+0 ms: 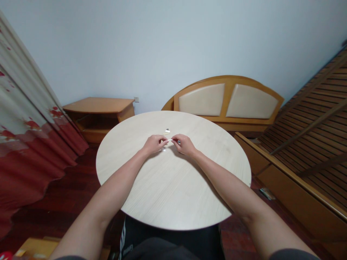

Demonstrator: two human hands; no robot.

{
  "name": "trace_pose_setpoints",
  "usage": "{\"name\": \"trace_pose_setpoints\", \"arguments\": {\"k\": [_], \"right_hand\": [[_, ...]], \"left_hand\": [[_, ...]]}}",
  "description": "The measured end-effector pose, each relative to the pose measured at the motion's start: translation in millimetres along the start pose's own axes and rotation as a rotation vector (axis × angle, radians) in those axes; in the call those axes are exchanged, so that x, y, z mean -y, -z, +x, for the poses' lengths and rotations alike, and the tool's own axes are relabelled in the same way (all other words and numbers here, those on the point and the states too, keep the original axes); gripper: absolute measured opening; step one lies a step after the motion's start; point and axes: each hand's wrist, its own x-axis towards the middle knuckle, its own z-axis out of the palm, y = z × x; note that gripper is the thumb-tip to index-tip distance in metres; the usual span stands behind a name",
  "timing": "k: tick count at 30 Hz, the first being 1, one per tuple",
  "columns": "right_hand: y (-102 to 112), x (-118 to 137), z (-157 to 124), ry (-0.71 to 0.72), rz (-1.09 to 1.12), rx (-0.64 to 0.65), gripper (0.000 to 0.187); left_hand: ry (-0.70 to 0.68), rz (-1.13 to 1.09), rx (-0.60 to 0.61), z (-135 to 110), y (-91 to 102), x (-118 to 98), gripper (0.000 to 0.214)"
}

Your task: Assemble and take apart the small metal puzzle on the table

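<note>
Both hands meet over the middle of a round pale wooden table [173, 187]. My left hand [154, 143] and my right hand [183, 144] are each pinched on an end of a small thin white thing [169, 140] held between them, too small to name. A tiny clear piece [163, 149] lies just under my left hand. Another small metallic bit [167, 130] rests on the table a little beyond the hands.
A low wooden side table [100, 108] stands at the back left. A padded wooden headboard [227, 101] leans on the wall behind the table. A slatted bed frame [311, 119] stands at the right. Red-and-white curtain [24, 126] hangs at the left.
</note>
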Motion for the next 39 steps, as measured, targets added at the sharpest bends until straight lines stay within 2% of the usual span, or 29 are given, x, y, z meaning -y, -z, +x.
{"name": "trace_pose_setpoints", "arguments": {"k": [8,17,27,39], "right_hand": [[-1.1,-0.5,0.1,0.025,-0.003,-0.02,0.015],[-2.0,-0.6,-0.3,0.026,0.005,-0.026,0.018],[4.7,6.5,-1.7,0.029,0.013,0.039,0.025],[3.1,4.0,0.1,0.043,0.017,0.022,0.015]], "left_hand": [[0.003,0.003,0.032,0.3,-1.4,-0.4,0.029],[0.012,-0.037,0.03,0.3,-2.4,-0.1,0.025],[-0.012,-0.027,-0.011,0.3,-3.0,0.9,0.024],[0.017,0.027,-0.013,0.9,-3.7,4.0,0.019]]}}
